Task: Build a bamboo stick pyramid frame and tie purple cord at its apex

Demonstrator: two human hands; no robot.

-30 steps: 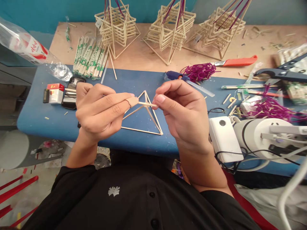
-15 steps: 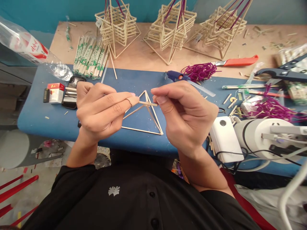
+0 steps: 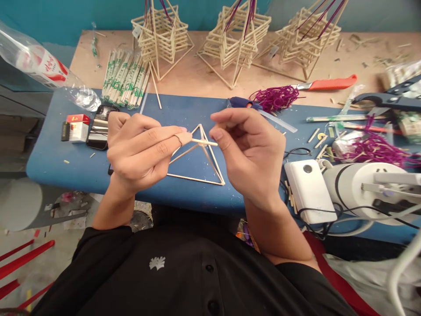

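Note:
My left hand (image 3: 144, 151) is closed, with a short wooden stick (image 3: 208, 142) pinched between its fingertips and pointing right. Close to the stick's free end is my right hand (image 3: 253, 153). Its thumb and forefinger are apart with a gap between them, and nothing shows in them; its other fingers are partly hidden. Below and behind the stick, a pyramid-shaped frame of thin wooden sticks (image 3: 195, 180) stands on the blue table top (image 3: 184, 107). My left hand covers part of that frame's left side.
Stick lanterns with purple cords, such as the middle one (image 3: 230, 44), stand at the back. A glue gun (image 3: 241, 103), purple string (image 3: 276, 97) and an orange-handled knife (image 3: 332, 83) lie beyond my right hand. Wrapped chopsticks (image 3: 123, 79) lie back left; a white power bank (image 3: 311, 191) lies right.
My right thumb and forefinger have parted and come off the stick's end, and the right hand has turned slightly. My left hand keeps its hold on the stick.

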